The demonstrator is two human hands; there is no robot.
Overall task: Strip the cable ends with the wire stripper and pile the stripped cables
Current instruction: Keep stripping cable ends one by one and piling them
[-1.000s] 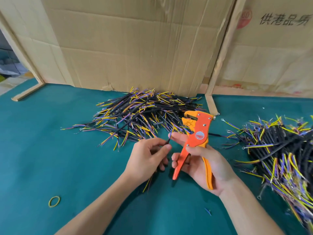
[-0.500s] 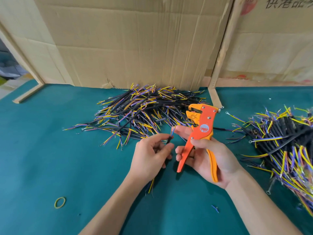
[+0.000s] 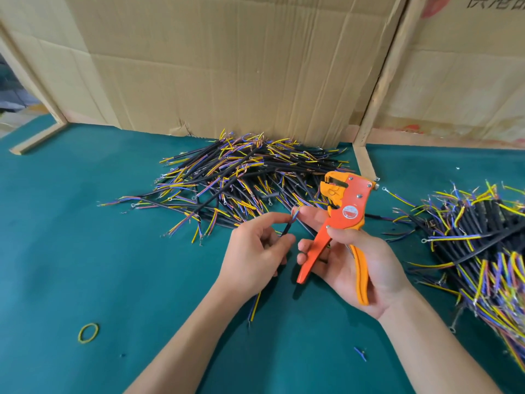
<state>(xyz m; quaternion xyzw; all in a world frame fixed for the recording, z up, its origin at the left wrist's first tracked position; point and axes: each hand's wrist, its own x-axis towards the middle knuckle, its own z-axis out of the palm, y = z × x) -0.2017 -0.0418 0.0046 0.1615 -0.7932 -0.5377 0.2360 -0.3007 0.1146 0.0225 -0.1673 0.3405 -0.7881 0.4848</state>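
Orange-and-yellow metal wire stripper [image 3: 345, 214] is gripped in the right hand [image 3: 360, 263], head pointing away. The left hand [image 3: 255, 251] pinches a short black cable [image 3: 287, 230] just beside it, above a teal table mat [image 3: 85, 251]. Piles of cables lie behind [image 3: 241, 180] and right [image 3: 483, 245].

Two bare forearms enter from the bottom edge, each ending in a bare hand. The left hand [image 3: 254, 251] and the right hand [image 3: 360, 263] wear no gloves, and no ring, watch or bracelet shows on any finger or wrist in view. No sleeve reaches into the picture: both arms are uncovered from the wrist down to the frame's lower edge. The fingernails that show, such as those on the right hand's fingers [image 3: 305, 213], are short and plain, without polish. Both forearms look slender and smooth.
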